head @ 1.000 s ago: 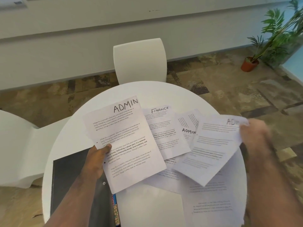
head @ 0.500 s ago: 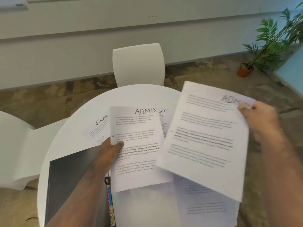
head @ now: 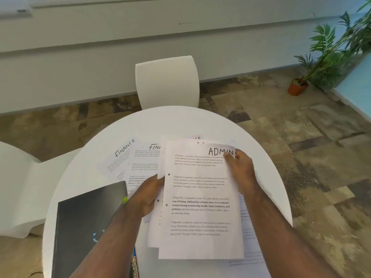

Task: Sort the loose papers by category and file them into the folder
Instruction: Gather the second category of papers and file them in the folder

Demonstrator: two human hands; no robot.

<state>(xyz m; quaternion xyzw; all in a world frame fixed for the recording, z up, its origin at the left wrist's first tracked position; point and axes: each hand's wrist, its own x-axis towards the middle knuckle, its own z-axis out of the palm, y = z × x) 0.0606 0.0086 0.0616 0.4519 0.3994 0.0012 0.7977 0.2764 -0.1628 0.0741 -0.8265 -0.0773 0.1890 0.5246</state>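
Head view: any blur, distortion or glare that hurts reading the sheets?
Head view: wide-angle bend curves the wall; left hand slightly motion-blurred; the ADMIN sheet heading is sharp, its lowest paragraph soft; lighting even, no glare.

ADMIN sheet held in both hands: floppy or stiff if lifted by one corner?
Probably floppy: the ADMIN sheet is a single thin page, steadied by the left hand and right hand. Likely light, and may slide off the sheet beneath.

Office: round table, white chairs
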